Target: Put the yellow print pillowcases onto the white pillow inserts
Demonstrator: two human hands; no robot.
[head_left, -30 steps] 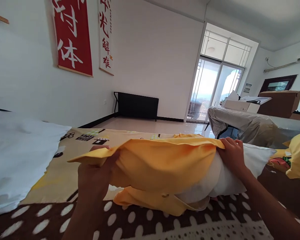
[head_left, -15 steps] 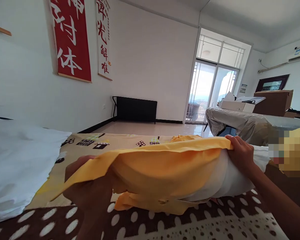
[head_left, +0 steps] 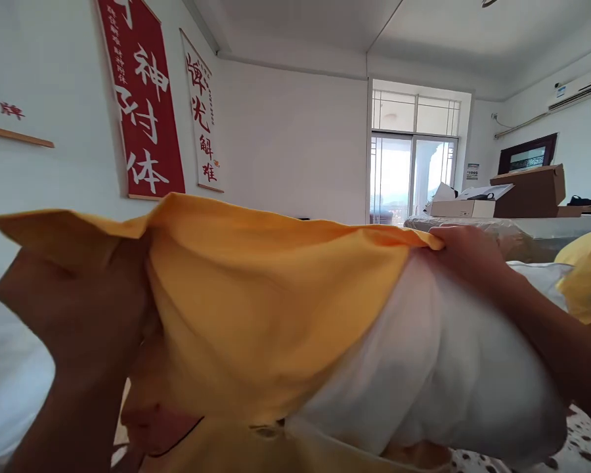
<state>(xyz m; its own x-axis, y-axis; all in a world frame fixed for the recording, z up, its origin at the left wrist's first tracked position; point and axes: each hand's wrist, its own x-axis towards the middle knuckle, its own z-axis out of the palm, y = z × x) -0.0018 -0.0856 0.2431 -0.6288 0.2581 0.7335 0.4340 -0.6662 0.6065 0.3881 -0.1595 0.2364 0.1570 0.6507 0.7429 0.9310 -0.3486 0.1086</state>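
Note:
A yellow pillowcase (head_left: 270, 295) is stretched upright across the middle of the view, its top edge pulled taut between my two hands. My left hand (head_left: 79, 295) is closed on the cloth at the left, and a flap of it folds over the fingers. At the other end, my right hand (head_left: 465, 253) grips the yellow edge at the corner. A soft white pillow (head_left: 443, 374) hangs below my right hand, partly covered by the yellow cloth. Dark printed lines show low on the case.
White bedding (head_left: 10, 387) lies at the left. A rounded yellow cushion (head_left: 588, 272) is at the right, and a dotted blanket (head_left: 584, 437) shows below it. Behind stands a plastic-covered table (head_left: 546, 246) with a cardboard box (head_left: 532, 190). Scrolls hang on the left wall.
Both hands have raised the pillowcase and pillow higher and nearer to me. The head view has tilted upward, and the patterned bed cover is now mostly hidden behind the cloth.

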